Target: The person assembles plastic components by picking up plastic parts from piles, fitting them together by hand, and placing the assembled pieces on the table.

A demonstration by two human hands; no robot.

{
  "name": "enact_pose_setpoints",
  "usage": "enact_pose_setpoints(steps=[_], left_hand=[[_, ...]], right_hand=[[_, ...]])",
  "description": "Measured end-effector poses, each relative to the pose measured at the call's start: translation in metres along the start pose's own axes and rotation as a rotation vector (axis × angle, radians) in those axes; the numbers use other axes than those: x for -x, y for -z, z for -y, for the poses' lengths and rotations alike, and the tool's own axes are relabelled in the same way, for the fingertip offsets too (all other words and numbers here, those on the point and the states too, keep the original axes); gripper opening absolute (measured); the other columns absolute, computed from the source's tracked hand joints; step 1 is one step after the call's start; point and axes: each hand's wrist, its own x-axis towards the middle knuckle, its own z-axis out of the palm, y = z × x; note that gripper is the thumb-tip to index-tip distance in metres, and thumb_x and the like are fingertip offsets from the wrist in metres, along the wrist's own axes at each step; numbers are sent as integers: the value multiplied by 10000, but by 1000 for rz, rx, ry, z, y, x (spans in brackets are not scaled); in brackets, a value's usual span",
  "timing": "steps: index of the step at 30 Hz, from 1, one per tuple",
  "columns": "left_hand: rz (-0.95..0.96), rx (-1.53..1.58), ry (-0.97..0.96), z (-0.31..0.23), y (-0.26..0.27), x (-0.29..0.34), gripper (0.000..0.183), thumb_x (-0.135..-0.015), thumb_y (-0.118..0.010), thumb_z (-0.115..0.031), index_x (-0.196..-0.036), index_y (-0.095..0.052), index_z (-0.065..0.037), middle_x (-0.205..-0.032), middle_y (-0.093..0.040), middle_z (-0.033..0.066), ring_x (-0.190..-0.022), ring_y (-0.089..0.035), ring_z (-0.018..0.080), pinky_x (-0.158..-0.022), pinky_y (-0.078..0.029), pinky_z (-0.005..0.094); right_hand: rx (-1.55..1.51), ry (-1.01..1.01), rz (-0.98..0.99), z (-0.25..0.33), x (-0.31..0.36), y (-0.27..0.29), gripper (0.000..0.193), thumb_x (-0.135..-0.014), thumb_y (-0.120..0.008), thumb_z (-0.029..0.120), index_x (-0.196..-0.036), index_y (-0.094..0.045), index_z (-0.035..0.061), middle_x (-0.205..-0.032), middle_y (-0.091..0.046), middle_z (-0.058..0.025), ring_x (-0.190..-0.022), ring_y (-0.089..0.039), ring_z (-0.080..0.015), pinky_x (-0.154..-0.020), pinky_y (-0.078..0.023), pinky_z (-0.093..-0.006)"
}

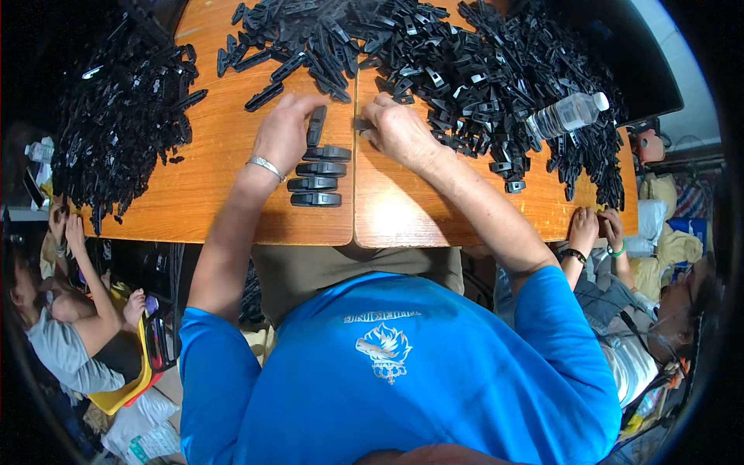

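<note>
1. Surface (225, 205): two wooden tops set edge to edge, the seam running between the person's two hands.
2. Heap of black plastic clips (465, 70): spread across the far side of the surface, thickest at the right.
3. Second heap of clips (116, 116): at the far left, spilling over the left edge.
4. Water bottle (566, 115): clear, white cap, lying on its side on the right-hand heap.
5. Left hand (285, 132): palm down, a silver bangle at the wrist, fingers closed on one upright black clip (315, 124).
6. Right hand (395, 128): curled, pinching a small black piece (363, 124) at the seam, just beside the left hand.
7. Row of four finished clips (316, 177): laid flat, stacked one below another, just beneath the left hand's clip and left of the seam.
</note>
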Motion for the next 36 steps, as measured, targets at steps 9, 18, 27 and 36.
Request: enact_pose_setpoints(steps=[9, 18, 27, 36], left_hand=[[25, -356, -189, -7, 13, 2, 276, -846, -848, -42, -1114, -781, -53, -1208, -658, 98, -1142, -625, 309, -965, -556, 434], [-21, -167, -122, 13, 6, 14, 190, -865, -859, -47, -1045, -804, -23, -997, -696, 81, -967, -671, 253, -825, -566, 370], [24, 5, 51, 9, -3, 9, 189, -849, -866, -95, -1023, -813, -44, -941, -653, 102, -904, -676, 288, -819, -551, 410], [155, 65, 2, 7, 17, -21, 298, -907, -758, 18, -1198, -777, -40, -1082, -708, 102, -1046, -705, 252, -959, -576, 381]], right_hand=[[-160, 45, -112, 2, -1, 0, 314, -852, -872, 86, -1134, -756, 11, -1051, -698, -194, -1009, -728, -412, -876, -594, -473], [-164, 152, -189, 0, -27, -24, 285, -816, -904, 98, -1066, -794, 14, -1003, -721, -166, -909, -749, -373, -794, -601, -450], [-81, 261, -170, 13, -43, -31, 201, -820, -856, 169, -948, -768, 42, -976, -672, -134, -862, -730, -380, -742, -603, -484], [93, -90, -163, -19, 12, 29, 283, -873, -866, 262, -1099, -812, 101, -1105, -726, -121, -948, -744, -381, -852, -611, -469]])
